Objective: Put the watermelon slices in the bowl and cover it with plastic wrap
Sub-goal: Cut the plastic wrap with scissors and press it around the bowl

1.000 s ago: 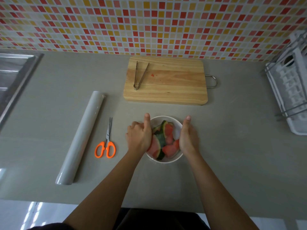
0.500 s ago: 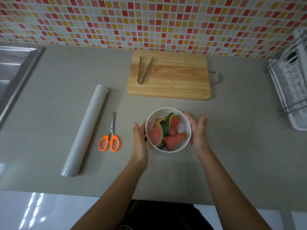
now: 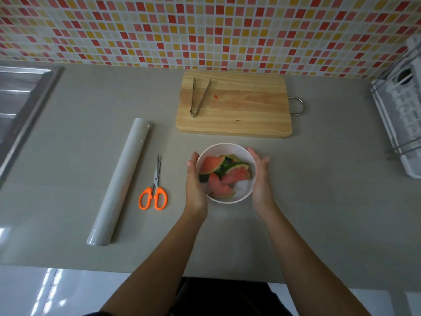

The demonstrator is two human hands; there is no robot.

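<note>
The white bowl (image 3: 243,194) sits near the middle of the grey counter (image 3: 330,213), just in front of the wooden cutting board (image 3: 241,110), with the watermelon slices (image 3: 218,185) piled inside it, red flesh and dark green rind showing. The left hand (image 3: 195,188) lies flat against the bowl's left wall and the right hand (image 3: 261,181) against its right wall, fingers of both stretched out fairly straight along the sides rather than wrapped around. Whether the bowl is lifted off the counter, I cannot tell. The plastic wrap roll (image 3: 119,181), plain grey, lies well to the left, with the orange-handled scissors (image 3: 153,190) between it and the bowl. Metal tongs (image 3: 197,98) rest on the board. A second ago the hands were up over the rim, thumbs raised; since then they have dropped to the sides, and the slices sit turned differently.
</note>
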